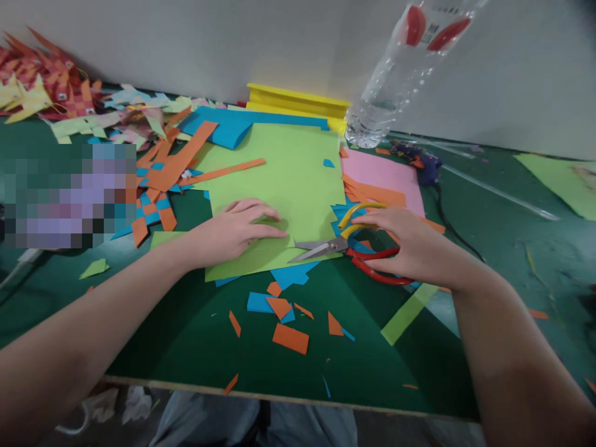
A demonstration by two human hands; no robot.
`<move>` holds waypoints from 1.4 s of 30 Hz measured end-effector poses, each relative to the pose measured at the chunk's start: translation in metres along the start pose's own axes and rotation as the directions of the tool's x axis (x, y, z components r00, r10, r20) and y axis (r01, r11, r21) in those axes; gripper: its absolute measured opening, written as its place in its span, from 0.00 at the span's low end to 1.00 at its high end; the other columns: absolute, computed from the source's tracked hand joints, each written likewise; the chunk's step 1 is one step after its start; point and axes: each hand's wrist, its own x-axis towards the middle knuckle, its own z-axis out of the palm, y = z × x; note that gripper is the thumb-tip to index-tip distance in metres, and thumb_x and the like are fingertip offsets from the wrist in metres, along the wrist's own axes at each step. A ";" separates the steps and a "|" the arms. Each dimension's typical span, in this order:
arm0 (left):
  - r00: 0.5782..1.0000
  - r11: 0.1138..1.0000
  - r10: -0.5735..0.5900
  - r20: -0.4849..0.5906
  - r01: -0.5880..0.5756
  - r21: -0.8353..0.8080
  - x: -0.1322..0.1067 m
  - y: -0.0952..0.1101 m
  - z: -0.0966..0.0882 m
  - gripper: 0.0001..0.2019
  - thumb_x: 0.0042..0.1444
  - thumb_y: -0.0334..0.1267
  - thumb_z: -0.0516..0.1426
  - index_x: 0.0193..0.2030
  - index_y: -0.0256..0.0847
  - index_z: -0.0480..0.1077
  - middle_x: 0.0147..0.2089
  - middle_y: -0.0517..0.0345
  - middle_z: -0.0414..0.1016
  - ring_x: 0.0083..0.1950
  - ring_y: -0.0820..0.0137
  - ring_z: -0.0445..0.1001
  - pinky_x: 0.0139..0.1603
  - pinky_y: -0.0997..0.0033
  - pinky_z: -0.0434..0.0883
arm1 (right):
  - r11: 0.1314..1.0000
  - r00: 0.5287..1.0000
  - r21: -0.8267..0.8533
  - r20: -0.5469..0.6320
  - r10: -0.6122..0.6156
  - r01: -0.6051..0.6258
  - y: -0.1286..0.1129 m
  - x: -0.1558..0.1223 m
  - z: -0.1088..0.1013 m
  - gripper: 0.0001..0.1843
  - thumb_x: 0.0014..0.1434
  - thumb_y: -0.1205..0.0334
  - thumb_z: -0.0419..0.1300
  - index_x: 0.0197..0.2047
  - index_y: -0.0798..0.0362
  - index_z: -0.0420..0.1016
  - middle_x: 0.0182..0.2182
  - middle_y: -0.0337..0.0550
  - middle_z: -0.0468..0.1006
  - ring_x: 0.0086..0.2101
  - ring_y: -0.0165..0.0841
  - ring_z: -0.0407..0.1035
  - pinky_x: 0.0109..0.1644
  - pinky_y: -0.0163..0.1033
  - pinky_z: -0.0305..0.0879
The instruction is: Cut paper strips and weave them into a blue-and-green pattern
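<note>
Green worktop (186, 347), white wall behind. Left hand (237, 231) flat, grip loose, pressing on light green paper (293, 180). Right hand (412, 245) curled round handles of red scissors (375, 266), blades lying on paper's near edge. Yellow handles (356, 212) just beside thumb. Orange scraps (291, 338) near front edge. Clear bottle (395, 81) tilted at back.

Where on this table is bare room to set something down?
Bare green table right of the black cable, and at the front edge left of the orange scraps. Crowded: the green sheet under the left hand, the scissors, the strips at back left.
</note>
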 end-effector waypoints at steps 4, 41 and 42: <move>1.000 1.000 0.004 0.004 -0.005 0.016 0.000 -0.002 0.003 0.30 0.64 0.22 0.44 0.65 0.53 0.68 0.68 0.54 0.64 0.70 0.57 0.57 0.68 0.46 0.60 | 1.000 1.000 -0.007 -0.004 -0.019 0.019 0.002 0.001 0.003 0.27 0.52 0.53 0.64 0.57 0.41 0.73 0.55 0.45 0.77 0.56 0.51 0.70 0.59 0.60 0.66; 0.998 0.998 -0.029 0.051 0.026 0.058 0.001 -0.003 0.004 0.34 0.59 0.18 0.43 0.66 0.52 0.67 0.70 0.51 0.59 0.71 0.54 0.56 0.68 0.43 0.59 | 0.994 0.995 -0.060 -0.009 -0.095 0.094 -0.020 0.004 0.013 0.22 0.61 0.49 0.59 0.56 0.46 0.70 0.53 0.49 0.76 0.53 0.51 0.71 0.58 0.59 0.59; 0.998 0.998 -0.032 0.052 0.029 0.055 0.001 -0.003 0.004 0.34 0.60 0.18 0.43 0.66 0.52 0.67 0.70 0.51 0.59 0.71 0.54 0.57 0.68 0.43 0.59 | 0.993 0.995 -0.064 -0.006 -0.099 0.099 -0.020 0.004 0.013 0.22 0.61 0.49 0.58 0.56 0.46 0.70 0.53 0.50 0.76 0.53 0.51 0.71 0.59 0.60 0.58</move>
